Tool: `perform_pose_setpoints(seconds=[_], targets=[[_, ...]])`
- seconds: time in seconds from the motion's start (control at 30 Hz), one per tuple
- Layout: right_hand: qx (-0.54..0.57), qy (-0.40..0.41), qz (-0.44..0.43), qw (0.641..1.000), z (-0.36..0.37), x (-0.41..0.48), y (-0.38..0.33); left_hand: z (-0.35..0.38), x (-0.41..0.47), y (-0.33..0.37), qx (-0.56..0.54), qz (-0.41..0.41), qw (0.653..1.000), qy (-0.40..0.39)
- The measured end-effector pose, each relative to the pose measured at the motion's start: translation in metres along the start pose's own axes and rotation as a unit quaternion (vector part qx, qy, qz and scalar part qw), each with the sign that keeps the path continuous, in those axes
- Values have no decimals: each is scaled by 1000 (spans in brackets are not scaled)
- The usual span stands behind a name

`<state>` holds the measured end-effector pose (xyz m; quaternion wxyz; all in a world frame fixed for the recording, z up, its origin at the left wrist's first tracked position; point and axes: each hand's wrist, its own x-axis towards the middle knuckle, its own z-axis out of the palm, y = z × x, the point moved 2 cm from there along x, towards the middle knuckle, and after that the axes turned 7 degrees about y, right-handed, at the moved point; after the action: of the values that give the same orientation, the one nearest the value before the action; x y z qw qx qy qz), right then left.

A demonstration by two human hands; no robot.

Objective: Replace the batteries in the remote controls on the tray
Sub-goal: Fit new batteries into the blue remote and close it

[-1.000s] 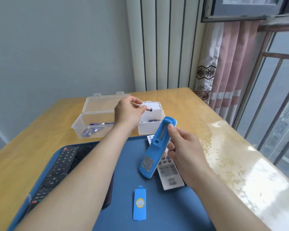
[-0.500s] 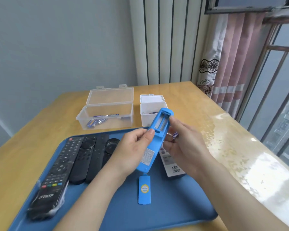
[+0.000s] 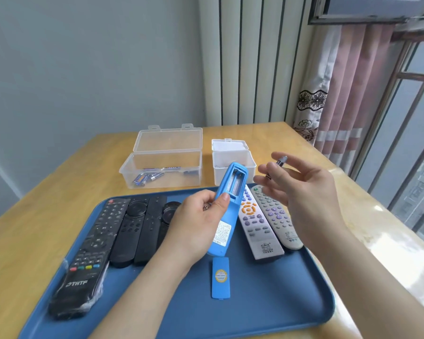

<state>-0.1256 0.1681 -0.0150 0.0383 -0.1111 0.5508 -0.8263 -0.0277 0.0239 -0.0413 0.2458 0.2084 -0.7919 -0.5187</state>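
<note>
My left hand [image 3: 196, 226] grips a blue remote [image 3: 227, 206] back side up above the blue tray [image 3: 267, 311]. Its battery bay is open and looks empty. My right hand [image 3: 301, 187] hovers to the right of the remote and pinches a battery [image 3: 280, 160] between its fingertips. The blue battery cover [image 3: 220, 278] lies flat on the tray below the remote. Two light grey remotes [image 3: 257, 226] lie on the tray under my right hand. Several black remotes [image 3: 123, 231] lie on the tray's left part.
A clear open box [image 3: 164, 167] holding several batteries stands behind the tray on the wooden table [image 3: 47, 211]. A small white open box [image 3: 233, 162] stands to its right. A window with bars and a pink curtain are at the right.
My left hand has taken over the blue remote. My right hand let go of it and lifted away to the right with a battery in its fingertips. The view dropped toward the tray.
</note>
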Motion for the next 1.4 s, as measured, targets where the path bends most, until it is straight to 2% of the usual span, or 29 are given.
perform_pose_setpoints(seconds=[0.1,0.17,0.2,0.27,0.33,0.43,0.5,0.57,0.63,0.7,0.8,0.87,1.03,1.17,1.4], targets=[[-19,-47,-1,999,5,-3,3,0,0,-1,15,0,1000,6],[-63,-63,-50,995,8,-5,5,0,0,-1,27,4,1000,8],[-108,-64,-101,987,8,-6,6,1,0,-1,32,6,999,9],[-222,-51,-225,947,9,-8,9,0,-1,0,36,7,999,10],[-296,-43,-314,901,11,-11,16,0,-1,1,42,9,999,13],[-404,-48,-427,807,17,-14,29,1,-2,3,61,20,998,24],[-449,-54,-480,751,17,-16,32,1,-2,4,73,29,996,31],[-458,-59,-501,732,17,-17,31,1,-2,4,67,32,996,40],[-453,-70,-498,736,19,-18,31,-1,-1,4,53,35,997,48],[-435,-80,-473,762,21,-19,33,-3,0,3,41,42,997,54],[-358,-71,-349,863,17,-13,35,-3,0,4,36,52,996,58],[-318,-66,-271,906,12,-9,34,-1,-3,6,32,69,996,52],[-284,-48,-217,933,14,-14,24,0,-7,10,28,108,992,60],[-101,-94,-11,990,14,-13,22,-1,-8,13,7,118,991,64],[36,-120,78,989,17,-17,17,4,-13,16,-7,145,988,49]])
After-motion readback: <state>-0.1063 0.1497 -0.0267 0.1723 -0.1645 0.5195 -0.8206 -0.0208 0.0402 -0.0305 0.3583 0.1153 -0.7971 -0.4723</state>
